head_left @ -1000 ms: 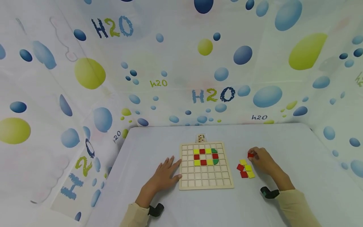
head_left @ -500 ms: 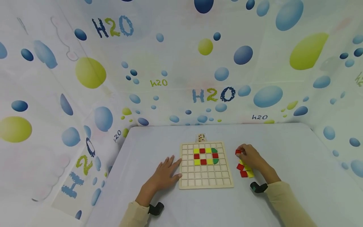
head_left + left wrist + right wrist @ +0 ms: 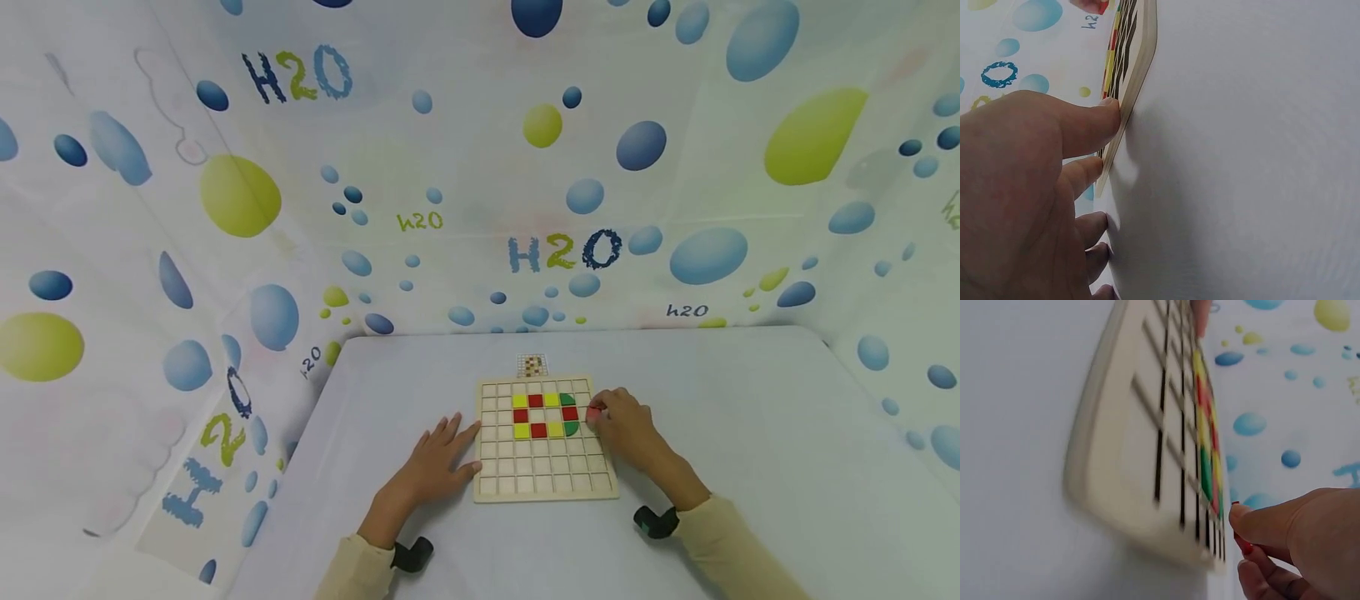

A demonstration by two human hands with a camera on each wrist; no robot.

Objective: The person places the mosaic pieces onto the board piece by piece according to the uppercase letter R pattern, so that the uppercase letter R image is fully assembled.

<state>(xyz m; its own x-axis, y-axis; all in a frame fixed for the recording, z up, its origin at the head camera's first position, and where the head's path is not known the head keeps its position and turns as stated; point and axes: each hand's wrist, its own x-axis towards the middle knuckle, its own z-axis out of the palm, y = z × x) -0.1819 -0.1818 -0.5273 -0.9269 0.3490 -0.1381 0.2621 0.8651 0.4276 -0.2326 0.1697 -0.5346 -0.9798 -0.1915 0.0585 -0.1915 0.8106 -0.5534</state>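
A square wooden grid board (image 3: pixel 543 480) lies on the table. Yellow, red and green tiles form a ring in its upper half, the green ones (image 3: pixel 572 428) with a rounded side. My left hand (image 3: pixel 435 467) is spread flat, its thumb and a fingertip touching the board's left edge. My right hand (image 3: pixel 628 427) pinches a red tile (image 3: pixel 593 415) between thumb and fingers at the board's right edge. In the right wrist view the red tile (image 3: pixel 1246 547) shows only in part behind the thumb. The loose tiles on the right are hidden by my right hand and forearm.
A small printed card (image 3: pixel 532 365) with a coloured grid pattern lies just beyond the board's far edge. The white tabletop (image 3: pixel 750 400) reaches back to a patterned wall sheet (image 3: pixel 465 133). Each wrist wears a black camera (image 3: pixel 656 522).
My right hand has carried the red tile leftward, from beside the loose tiles to the board's right edge. My left hand has stayed in place.
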